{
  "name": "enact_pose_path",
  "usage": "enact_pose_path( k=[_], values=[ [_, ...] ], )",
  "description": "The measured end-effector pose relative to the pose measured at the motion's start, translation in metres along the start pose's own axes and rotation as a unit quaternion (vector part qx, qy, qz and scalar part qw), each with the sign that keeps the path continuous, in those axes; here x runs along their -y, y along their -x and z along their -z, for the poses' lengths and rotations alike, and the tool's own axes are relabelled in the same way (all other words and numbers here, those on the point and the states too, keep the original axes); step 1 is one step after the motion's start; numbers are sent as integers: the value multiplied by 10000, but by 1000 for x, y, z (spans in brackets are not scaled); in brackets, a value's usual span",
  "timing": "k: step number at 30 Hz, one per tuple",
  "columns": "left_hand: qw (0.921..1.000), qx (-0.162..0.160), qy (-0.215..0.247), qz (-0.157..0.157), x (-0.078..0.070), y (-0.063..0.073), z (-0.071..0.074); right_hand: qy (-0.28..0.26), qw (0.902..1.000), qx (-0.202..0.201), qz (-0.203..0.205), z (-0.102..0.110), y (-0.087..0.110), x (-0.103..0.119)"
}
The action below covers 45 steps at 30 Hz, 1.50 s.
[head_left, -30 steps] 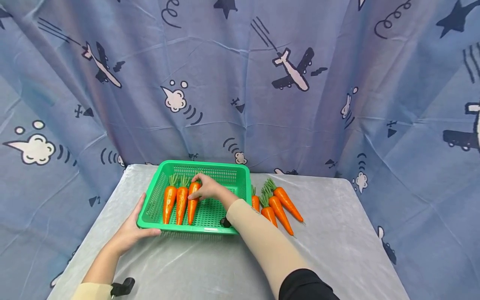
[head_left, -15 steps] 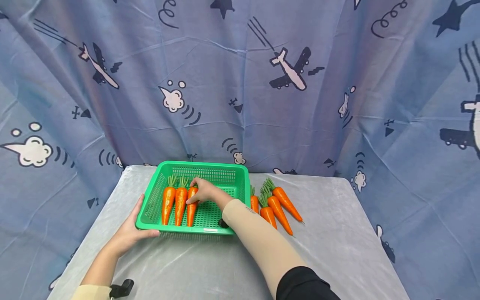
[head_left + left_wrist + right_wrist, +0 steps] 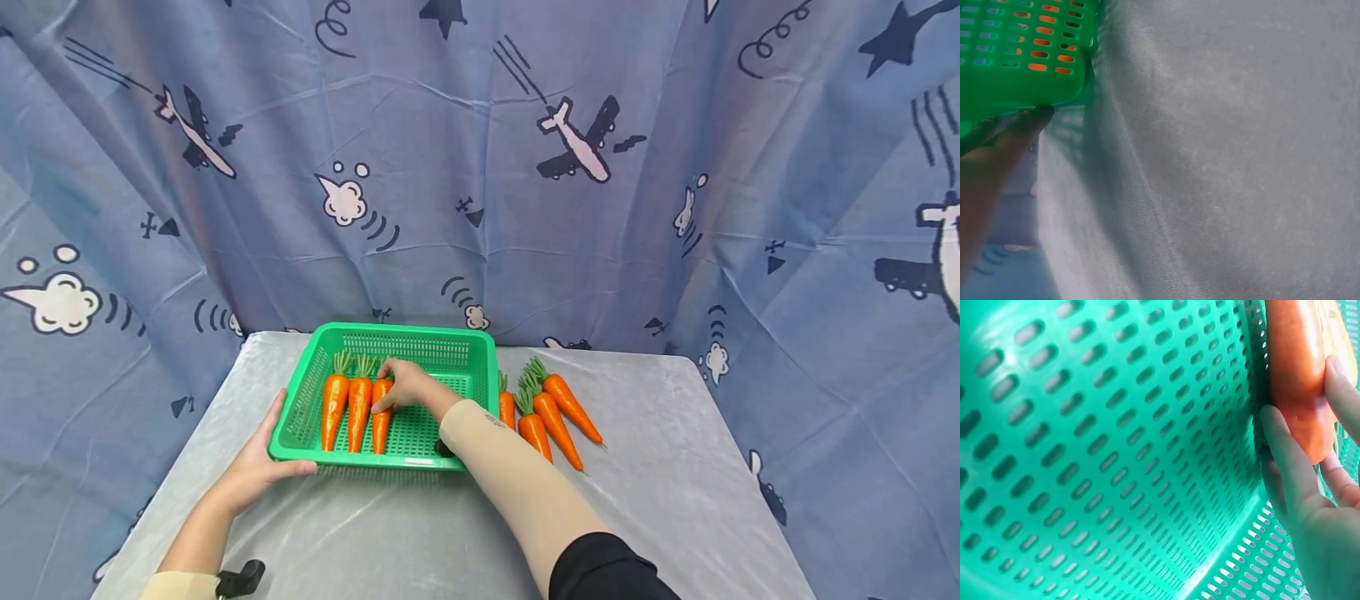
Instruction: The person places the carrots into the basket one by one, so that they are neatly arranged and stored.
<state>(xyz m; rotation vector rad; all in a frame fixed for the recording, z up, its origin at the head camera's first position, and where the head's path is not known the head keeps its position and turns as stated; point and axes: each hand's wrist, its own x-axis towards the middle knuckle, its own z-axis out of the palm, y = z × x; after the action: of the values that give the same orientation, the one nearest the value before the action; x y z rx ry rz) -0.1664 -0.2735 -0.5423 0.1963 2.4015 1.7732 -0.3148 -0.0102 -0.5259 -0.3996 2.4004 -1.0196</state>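
In the head view a green plastic basket (image 3: pixel 405 328) holds two carrots (image 3: pixel 334 412) (image 3: pixel 359 417) side by side at its left, leafy tops toward the back. A third carrot (image 3: pixel 381 433) lies to their right. My right hand (image 3: pixel 405 387) reaches into the basket and grips this carrot near its top; the right wrist view shows thumb and fingers on opposite sides of the orange body (image 3: pixel 1300 375). My left hand (image 3: pixel 255 467) rests around the front left corner, thumb straight along the front and fingers extended along the left side. Its fingertips touch the basket wall (image 3: pixel 1022 94) in the left wrist view.
Right of the basket, several more carrots (image 3: pixel 558 425) lie on the grey cloth-covered table (image 3: pixel 675 483), one partly hidden by the basket and right forearm. A blue patterned curtain (image 3: pixel 420 167) hangs close behind the table.
My right hand, still gripping the third carrot, has moved slightly left and toward me, and the carrot sits a little closer to its neighbour. The left hand stays at the basket corner.
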Motion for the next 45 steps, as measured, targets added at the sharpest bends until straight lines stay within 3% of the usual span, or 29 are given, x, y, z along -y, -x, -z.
enact_pose_path(
  k=[9,17,29,37,45],
  values=[
    [10000,16,46,-83,3,-1,0,790,9968,-131,46,2,2,2],
    [10000,38,23,-13,-3,1,-1,-9,9998,-162,-122,12,6,4],
    [10000,72,46,29,-2,2,0,-662,9975,-106,236,43,27,24],
    [9999,83,41,90,1,1,-1,-1044,9920,-70,706,68,47,29],
    [9999,92,20,75,-3,2,0,-1215,9844,-304,1237,84,67,27]
  ],
)
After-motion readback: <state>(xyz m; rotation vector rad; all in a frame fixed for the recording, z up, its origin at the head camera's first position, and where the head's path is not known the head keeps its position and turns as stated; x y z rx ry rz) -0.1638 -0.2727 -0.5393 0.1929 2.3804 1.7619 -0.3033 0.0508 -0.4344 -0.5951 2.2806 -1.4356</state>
